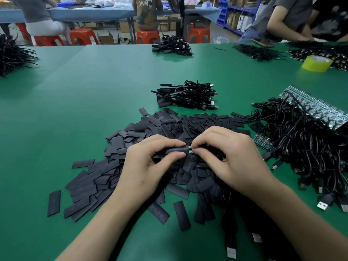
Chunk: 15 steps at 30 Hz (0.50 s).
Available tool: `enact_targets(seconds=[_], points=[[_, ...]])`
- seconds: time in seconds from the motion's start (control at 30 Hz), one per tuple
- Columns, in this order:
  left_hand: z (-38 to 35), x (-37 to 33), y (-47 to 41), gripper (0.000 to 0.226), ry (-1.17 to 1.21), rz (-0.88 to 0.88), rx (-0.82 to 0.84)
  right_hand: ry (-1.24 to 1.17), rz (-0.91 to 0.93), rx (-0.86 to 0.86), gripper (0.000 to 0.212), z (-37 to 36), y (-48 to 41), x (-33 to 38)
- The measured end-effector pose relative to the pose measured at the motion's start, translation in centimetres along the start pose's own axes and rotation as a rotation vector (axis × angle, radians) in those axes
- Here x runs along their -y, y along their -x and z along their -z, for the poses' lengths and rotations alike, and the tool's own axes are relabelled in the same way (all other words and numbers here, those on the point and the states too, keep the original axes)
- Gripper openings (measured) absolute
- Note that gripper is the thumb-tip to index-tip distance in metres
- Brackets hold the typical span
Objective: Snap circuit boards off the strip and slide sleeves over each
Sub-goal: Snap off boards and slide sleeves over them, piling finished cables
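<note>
Both hands pinch: left hand sleeve, right hand board.

"OWN" twice on brown T-shirt, sleeves print too faint

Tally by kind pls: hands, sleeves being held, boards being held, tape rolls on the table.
Hands: 2 (left hand, right hand)
Held sleeve: 1
Held circuit board: 1
Yellow tape roll: 1
Total: 5

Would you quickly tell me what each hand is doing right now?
Left hand: pinches the black sleeve.
Right hand: pinches the circuit board.
</note>
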<state>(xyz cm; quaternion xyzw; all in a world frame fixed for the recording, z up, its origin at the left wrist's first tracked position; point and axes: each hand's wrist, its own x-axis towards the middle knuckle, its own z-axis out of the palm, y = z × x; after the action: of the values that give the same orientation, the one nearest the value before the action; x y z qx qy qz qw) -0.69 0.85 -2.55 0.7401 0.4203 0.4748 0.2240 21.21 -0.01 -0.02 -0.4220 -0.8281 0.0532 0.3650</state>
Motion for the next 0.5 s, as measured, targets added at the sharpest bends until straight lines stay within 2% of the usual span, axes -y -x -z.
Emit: enact_targets(seconds=[0.23,0.5], points=[[-0.13,-0.15,0.13,0.018,0.101,0.058,0.001,0.004,0.015,-0.018,0.006,0.08,-0.02,0.03],[-0.17,-0.38,0.22,0.017,0.066,0.031,-0.012,-0.051,-0.022,-0.037,0.004,-0.36,0.02,0.44]])
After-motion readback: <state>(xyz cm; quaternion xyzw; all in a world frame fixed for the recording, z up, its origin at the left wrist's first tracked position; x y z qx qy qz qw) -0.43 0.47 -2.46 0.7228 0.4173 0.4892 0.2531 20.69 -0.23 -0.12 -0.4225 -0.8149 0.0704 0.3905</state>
